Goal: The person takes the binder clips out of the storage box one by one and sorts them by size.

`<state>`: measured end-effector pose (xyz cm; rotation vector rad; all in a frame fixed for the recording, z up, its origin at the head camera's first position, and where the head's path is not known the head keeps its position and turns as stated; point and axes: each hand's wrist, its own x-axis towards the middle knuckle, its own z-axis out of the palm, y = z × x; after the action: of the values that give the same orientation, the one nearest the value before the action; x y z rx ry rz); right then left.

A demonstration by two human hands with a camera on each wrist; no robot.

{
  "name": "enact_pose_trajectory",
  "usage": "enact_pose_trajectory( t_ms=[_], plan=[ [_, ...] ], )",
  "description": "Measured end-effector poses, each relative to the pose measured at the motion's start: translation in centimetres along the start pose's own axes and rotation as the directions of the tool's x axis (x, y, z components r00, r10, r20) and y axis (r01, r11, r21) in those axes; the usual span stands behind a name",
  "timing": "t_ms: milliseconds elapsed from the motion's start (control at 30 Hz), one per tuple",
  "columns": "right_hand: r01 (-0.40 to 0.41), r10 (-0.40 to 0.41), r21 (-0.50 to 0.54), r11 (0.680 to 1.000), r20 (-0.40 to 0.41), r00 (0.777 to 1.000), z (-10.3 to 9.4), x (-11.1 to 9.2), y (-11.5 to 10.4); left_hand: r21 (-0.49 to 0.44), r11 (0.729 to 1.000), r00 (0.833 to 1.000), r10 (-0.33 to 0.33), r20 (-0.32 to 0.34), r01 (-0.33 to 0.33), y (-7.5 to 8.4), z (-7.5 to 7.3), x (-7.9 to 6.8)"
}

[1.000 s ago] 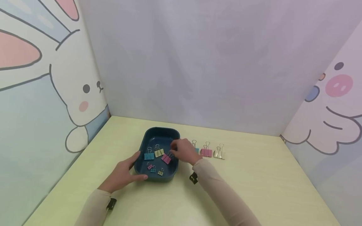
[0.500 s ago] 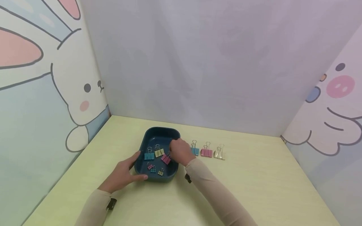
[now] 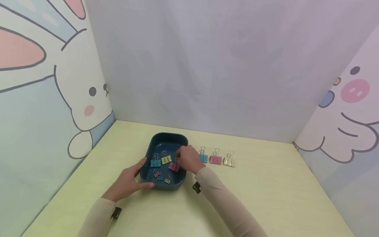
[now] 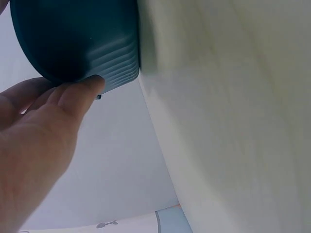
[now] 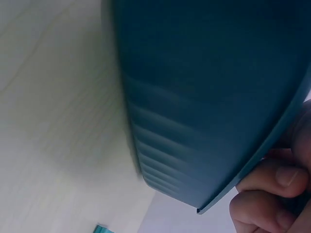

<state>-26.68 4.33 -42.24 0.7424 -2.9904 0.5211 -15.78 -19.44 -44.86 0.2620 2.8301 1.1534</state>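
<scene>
A dark blue rectangular box [image 3: 168, 138] holds several binder clips. My left hand [image 3: 125, 184] rests on the box's near left corner, its thumb along the front and its straight fingers at the left rim. My right hand [image 3: 189, 159] reaches over the right rim and pinches the wire handle of a pink binder clip [image 3: 173, 167]; its fingertips partly hide that handle. Left of this clip lie a yellow binder clip [image 3: 166, 160] and a blue binder clip [image 3: 155, 163]. Curled fingers [image 5: 272, 179] show beside the rim in the right wrist view.
Small pink [image 3: 156, 174], teal [image 3: 160, 178] and yellow binder clips [image 3: 167, 180] lie at the box's near end. Outside, right of it, blue [image 3: 203, 158], pink [image 3: 215, 160] and pale gold binder clips [image 3: 229, 162] form a row on the table [image 3: 266, 194].
My right fingers have moved slightly left and closed in on the pink binder clip, which has turned from a slant to nearly level. The left hand has stayed at the box.
</scene>
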Motion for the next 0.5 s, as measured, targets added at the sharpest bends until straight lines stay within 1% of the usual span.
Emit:
enact_pose_trajectory(
  t_ms=[67,167,300,400,500],
  plan=[
    [0.006,-0.006,0.061,0.998,-0.002,1.000,-0.1,-0.1,0.1,0.001,1.000,1.000,0.003,0.000,-0.003,0.0,0.0,0.0],
    [0.020,-0.020,0.142,0.990,-0.002,1.000,-0.5,-0.4,0.2,-0.004,1.000,1.000,-0.008,-0.002,0.008,0.0,0.0,-0.1],
    [0.065,-0.060,0.207,0.976,-0.029,0.998,-0.8,-0.5,0.5,-0.011,0.999,1.000,-0.030,0.001,0.030,-0.2,0.1,-0.2],
    [0.096,-0.083,0.262,0.960,-0.059,0.995,-1.0,-0.6,0.9,-0.004,1.000,1.000,-0.029,0.003,0.029,-0.2,0.2,-0.1],
    [0.102,-0.084,0.339,0.935,-0.067,0.994,-1.2,-0.6,1.2,0.000,1.000,1.000,-0.021,0.002,0.021,-0.2,0.1,0.0]
  ],
)
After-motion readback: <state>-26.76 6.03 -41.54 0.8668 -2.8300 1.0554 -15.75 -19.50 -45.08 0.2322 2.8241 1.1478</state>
